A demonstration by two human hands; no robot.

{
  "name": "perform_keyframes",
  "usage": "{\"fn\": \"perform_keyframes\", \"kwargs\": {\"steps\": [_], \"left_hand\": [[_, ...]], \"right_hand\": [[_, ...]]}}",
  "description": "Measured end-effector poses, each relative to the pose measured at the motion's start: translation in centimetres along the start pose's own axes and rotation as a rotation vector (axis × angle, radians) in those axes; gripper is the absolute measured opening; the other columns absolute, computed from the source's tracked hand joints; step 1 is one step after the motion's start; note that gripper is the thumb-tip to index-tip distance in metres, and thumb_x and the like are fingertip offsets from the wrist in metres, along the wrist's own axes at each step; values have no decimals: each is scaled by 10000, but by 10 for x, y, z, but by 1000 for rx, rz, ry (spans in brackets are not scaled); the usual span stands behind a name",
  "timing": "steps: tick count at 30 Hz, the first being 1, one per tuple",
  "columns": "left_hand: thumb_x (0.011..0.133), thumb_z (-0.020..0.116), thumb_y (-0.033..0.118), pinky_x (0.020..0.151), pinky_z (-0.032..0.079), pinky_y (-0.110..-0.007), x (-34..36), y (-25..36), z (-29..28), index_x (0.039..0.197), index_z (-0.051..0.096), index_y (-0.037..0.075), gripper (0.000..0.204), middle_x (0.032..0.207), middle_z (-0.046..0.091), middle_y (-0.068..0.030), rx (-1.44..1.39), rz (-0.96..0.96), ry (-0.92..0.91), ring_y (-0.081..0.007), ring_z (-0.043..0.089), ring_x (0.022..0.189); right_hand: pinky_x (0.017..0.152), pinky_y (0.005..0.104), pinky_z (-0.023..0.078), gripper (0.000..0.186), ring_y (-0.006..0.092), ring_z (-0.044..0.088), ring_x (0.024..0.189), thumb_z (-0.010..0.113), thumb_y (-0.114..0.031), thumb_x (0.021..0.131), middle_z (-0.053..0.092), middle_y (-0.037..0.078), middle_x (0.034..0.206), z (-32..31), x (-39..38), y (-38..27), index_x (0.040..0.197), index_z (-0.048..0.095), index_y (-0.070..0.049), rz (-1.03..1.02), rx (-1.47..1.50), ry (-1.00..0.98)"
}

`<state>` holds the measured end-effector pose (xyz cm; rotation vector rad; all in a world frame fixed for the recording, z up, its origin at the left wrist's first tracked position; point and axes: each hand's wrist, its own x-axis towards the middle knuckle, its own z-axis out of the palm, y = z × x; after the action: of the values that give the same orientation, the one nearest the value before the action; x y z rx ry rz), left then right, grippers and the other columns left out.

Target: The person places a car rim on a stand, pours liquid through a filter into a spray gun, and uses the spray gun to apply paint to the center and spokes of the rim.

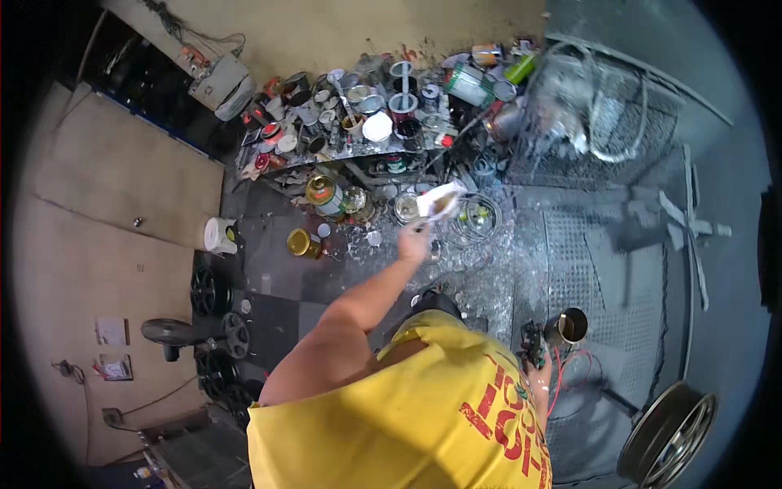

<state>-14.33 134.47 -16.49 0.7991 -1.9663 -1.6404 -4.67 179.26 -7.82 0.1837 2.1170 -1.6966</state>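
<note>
My left hand (414, 242) is stretched forward over the paint-spattered floor, closed on a white paper piece with a brown stain (441, 202). It looks like a paper paint strainer, slightly blurred. Below and around it stand a clear tub (406, 207) and a coil of wire or hoop (476, 218). At my right side, my right hand (538, 375) is wrapped round a spray gun (533, 345), its fingers partly hidden. The gun carries a dark metal cup (568, 326), open at the top, and a red hose (557, 383) trails from it.
A bench (358, 151) crowded with paint cans and cups runs along the far wall. Gold-coloured cans (304, 243) stand on the floor before it. To the right are a grating (607, 269), a metal stand (691, 224) and a wheel rim (668, 436). More dark rims (213, 289) and a fan (195, 332) stand left.
</note>
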Motion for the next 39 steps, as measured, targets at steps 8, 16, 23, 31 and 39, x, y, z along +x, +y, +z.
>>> {"fn": "perform_keyframes", "kwargs": {"steps": [8,16,23,31,39], "left_hand": [[815,730,167,685,522,-371,215,-13,-143,938,744,44,174,849,721,-169,552,-47,568,-289,688,721],[800,734,200,875,520,-385,416,-8,-202,1246,620,11,498,1079,709,-176,398,128,498,-325,685,982],[821,655,222,835,519,-445,317,-8,-61,1082,665,38,319,1062,688,-192,743,5,-390,-366,662,954],[904,615,365,636,528,-410,47,110,90,988,673,-35,413,776,704,-149,402,-484,-1378,-254,669,639],[861,617,176,425,480,-328,47,78,107,851,677,-11,196,677,664,-124,300,-822,-1296,-211,622,498]], "right_hand": [[566,259,456,474,131,575,705,625,22,865,636,66,1003,100,48,-68,1310,485,-60,352,253,260],[478,264,419,396,115,551,561,672,-52,893,668,71,881,132,76,-120,1215,442,-54,300,83,97],[958,321,449,359,232,600,1105,593,-13,910,644,136,1170,142,97,-118,1265,538,13,170,224,-4],[839,304,475,438,166,591,949,615,12,842,646,74,1076,152,121,-62,1269,520,-9,110,47,14],[1027,363,421,551,277,577,1178,627,-96,846,621,181,1255,156,129,-103,1378,492,-51,149,-130,-78]]}}
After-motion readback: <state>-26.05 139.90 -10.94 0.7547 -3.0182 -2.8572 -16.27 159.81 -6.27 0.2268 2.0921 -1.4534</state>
